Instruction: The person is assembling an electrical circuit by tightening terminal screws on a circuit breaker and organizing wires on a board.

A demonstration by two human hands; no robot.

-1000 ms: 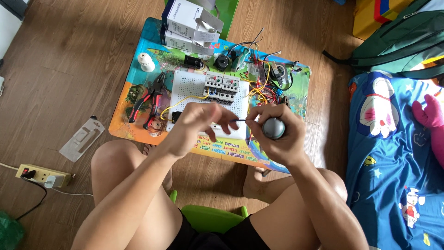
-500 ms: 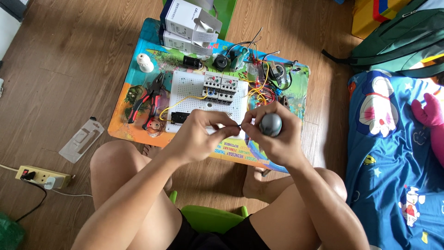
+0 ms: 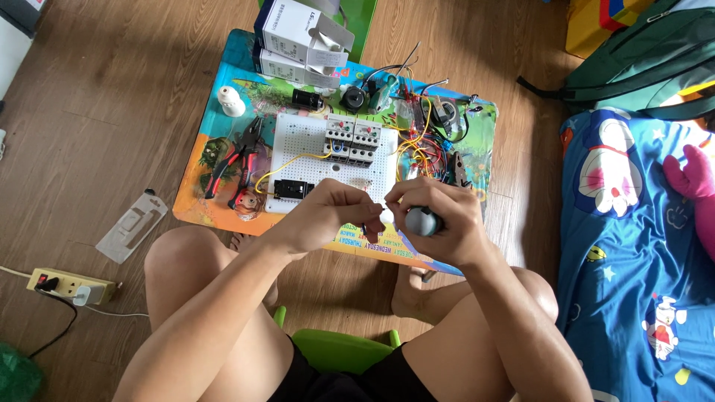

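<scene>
**Head view: both hands meet over the near edge of the small table**

Head camera, looking straight down. The right hand is wrapped around a screwdriver; only the rounded grey butt of the handle shows, facing the lens, with the shaft hidden behind the fingers. The left hand sits at 9 o'clock of it, almost touching, its fingertips pinched together on a small dark part too small to identify. Both hands are closed, each clamped on its own item, and the two are held close together.

Handling estimate: the screwdriver looks rigid and light, with a smooth handle; a full palm wrap on the handle, as seen, appears the secure hold. The small part is probably light and easy to drop, so a fingertip pinch seems the only workable grip.

At 12 o'clock of the hands lies a white perforated board on the colourful table, carrying grey switch modules and a black block. A wire tangle is at 1 o'clock, red-handled pliers at 10 o'clock, white boxes at the far edge. A power strip lies on the wooden floor at 8 o'clock.
</scene>
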